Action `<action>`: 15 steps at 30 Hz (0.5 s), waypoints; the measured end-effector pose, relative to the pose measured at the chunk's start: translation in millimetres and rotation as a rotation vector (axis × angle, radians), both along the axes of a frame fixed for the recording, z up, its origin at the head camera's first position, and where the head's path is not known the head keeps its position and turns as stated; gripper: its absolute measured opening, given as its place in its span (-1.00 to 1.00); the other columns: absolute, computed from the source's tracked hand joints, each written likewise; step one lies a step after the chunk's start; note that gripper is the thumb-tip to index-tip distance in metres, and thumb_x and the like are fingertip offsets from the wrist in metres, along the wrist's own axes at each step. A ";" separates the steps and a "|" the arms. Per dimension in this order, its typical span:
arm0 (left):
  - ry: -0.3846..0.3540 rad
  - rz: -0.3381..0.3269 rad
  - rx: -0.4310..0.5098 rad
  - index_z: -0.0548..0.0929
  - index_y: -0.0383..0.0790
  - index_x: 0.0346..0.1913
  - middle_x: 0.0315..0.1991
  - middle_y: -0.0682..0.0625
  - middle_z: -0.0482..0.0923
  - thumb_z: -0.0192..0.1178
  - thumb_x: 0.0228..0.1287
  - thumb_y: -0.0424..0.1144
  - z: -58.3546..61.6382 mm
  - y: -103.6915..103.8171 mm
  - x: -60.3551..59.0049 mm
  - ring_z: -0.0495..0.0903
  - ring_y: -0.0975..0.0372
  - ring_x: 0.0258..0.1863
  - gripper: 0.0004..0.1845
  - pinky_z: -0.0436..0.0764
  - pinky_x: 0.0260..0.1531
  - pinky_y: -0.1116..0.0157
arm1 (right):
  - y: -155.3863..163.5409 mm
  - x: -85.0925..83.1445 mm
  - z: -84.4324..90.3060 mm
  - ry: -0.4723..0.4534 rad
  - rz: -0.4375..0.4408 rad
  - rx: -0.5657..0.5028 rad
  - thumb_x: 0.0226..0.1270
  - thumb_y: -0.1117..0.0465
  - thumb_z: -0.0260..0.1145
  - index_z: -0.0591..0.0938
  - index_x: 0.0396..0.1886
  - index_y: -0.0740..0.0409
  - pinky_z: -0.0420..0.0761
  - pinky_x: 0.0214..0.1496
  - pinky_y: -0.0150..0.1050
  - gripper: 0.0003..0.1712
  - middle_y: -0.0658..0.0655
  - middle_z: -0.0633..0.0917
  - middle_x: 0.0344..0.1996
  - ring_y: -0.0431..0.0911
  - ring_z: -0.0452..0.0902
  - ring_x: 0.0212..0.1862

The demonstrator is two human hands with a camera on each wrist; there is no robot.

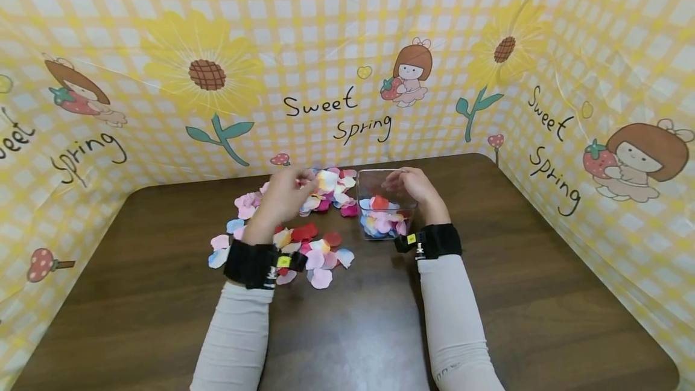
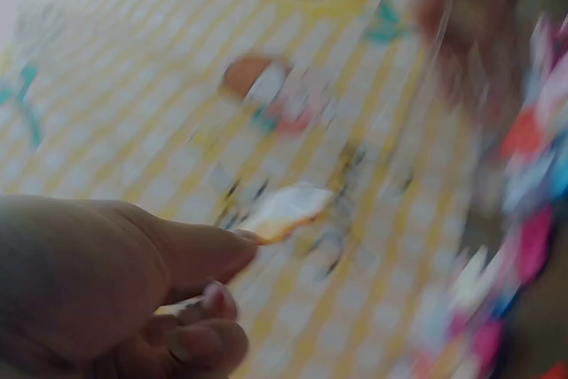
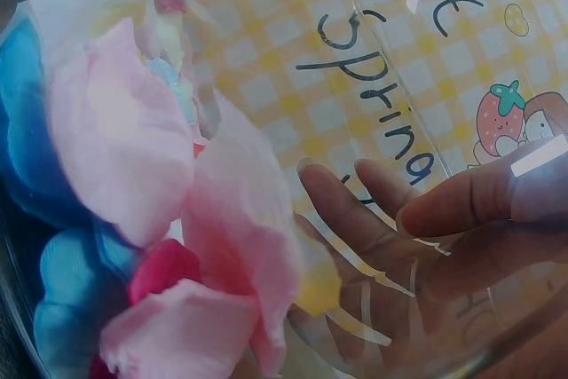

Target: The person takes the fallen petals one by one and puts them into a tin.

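My left hand (image 1: 288,192) is raised over the back of the petal piles. Its thumb and finger pinch a white artificial petal (image 2: 288,210) with a yellow-orange edge, clearest in the left wrist view. A clear plastic box (image 1: 361,222) stands right of the piles, partly filled with pink, blue, white and red petals (image 1: 382,222). At the box's back right side is my right hand (image 1: 415,186), its fingers relaxed and apart. The right wrist view shows that hand (image 3: 426,246) through the clear plastic; whether it touches the wall I cannot tell.
Loose petals (image 1: 320,261) lie in front of the left hand, with a multicoloured heap (image 1: 339,189) behind, close to the box. A dark wooden table (image 1: 347,330) carries everything. Yellow checked cloth (image 1: 336,47) hangs along its back and sides.
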State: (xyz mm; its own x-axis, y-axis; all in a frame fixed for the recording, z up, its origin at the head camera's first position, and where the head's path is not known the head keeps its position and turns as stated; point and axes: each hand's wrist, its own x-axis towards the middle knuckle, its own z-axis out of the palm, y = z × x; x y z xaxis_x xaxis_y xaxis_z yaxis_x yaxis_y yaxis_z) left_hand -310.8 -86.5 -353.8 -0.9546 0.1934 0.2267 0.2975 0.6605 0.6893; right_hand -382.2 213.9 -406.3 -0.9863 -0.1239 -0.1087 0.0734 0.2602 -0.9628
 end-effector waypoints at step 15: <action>0.154 0.011 -0.019 0.70 -0.23 0.09 -0.08 -0.14 0.61 0.16 0.53 -0.21 -14.3 32.5 -1.9 0.53 0.05 -0.15 -0.75 0.48 -0.18 0.12 | 0.5 -2.5 -3.1 0.035 0.010 0.007 0.43 0.35 -0.19 0.59 0.10 0.44 0.44 0.32 0.16 -0.51 0.39 0.69 0.11 0.24 0.60 0.18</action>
